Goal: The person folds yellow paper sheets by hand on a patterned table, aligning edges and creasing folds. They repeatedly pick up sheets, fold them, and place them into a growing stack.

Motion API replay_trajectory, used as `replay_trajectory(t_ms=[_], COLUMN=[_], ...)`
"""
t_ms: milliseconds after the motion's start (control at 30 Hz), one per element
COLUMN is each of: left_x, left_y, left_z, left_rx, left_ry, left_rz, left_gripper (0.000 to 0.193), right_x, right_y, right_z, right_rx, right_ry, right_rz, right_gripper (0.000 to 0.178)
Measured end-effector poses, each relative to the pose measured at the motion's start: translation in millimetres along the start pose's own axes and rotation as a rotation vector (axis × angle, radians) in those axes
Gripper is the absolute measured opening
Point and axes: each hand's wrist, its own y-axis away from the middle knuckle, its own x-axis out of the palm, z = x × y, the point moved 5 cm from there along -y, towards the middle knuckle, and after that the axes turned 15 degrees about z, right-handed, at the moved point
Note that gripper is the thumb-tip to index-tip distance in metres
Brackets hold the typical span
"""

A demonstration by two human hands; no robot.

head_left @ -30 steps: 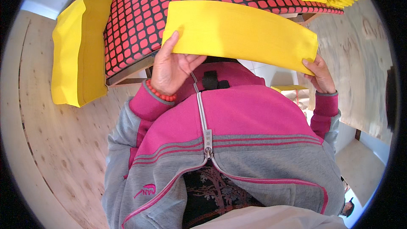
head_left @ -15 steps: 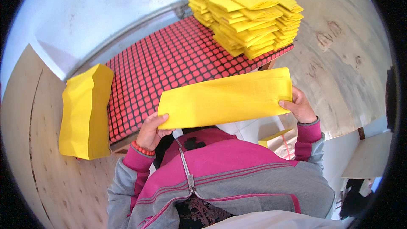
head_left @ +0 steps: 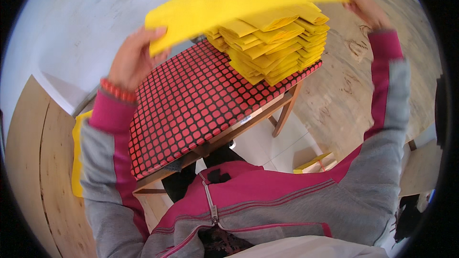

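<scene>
A long, flat folded yellow sheet [head_left: 248,0], paper or cloth I cannot tell which, is held stretched out in front of me, lifted high. My left hand [head_left: 136,57] pinches its left end, thumb on the upper face. At the other end my right hand [head_left: 361,2] grips the right edge between thumb and fingers. Behind and below the sheet rises a stack of similar yellow folded pieces [head_left: 275,50], its top partly hidden by the sheet. That stack rests on the far right end of a red-and-black checked tabletop [head_left: 186,110].
Another yellow piece [head_left: 77,162] shows at the left, mostly behind my left sleeve, on a wooden board [head_left: 28,153]. A large wooden panel [head_left: 344,95] stands on the right. A yellow-edged bundle [head_left: 315,163] lies on the tiled floor below.
Both hands have raised the folded yellow sheet up and away from my body, from the near table edge to in front of the stack. It is still held at both ends.
</scene>
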Motion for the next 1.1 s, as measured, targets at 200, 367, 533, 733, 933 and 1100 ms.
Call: replay_trajectory(t_ms=[200,367,533,733,933,1100], left_x=[-34.0,-58.8,-65.5,-72.8,-80.6,-83.1], left_y=[-153.5,-214.7,-241.4,-254.4,-250.0,-220.9], left_z=[-2.2,62.9,97.4,121.0,131.0,116.2], left_rx=[-0.004,-0.138,-0.194,-0.262,-0.364,-0.491], left_ry=[-0.048,-0.108,-0.095,-0.072,-0.055,-0.212], left_rz=[0.111,0.059,0.073,0.057,-0.009,-0.008], left_gripper=[0.031,0.032,0.033,0.026,0.029,0.04], right_x=[-80.8,-79.1,-66.1,-64.2,-85.4,-116.4], right_y=[-155.6,-219.5,-238.2,-240.3,-243.9,-224.3], right_z=[-88.5,-169.8,-213.4,-238.9,-281.3,-243.8], right_rx=[0.133,0.385,0.521,0.519,0.532,0.329], right_ry=[-0.081,-0.097,-0.084,-0.008,0.005,0.493], right_rz=[-0.217,-0.17,-0.146,-0.207,-0.086,-0.057], right_gripper=[0.014,0.016,0.018,0.017,0.024,0.038])
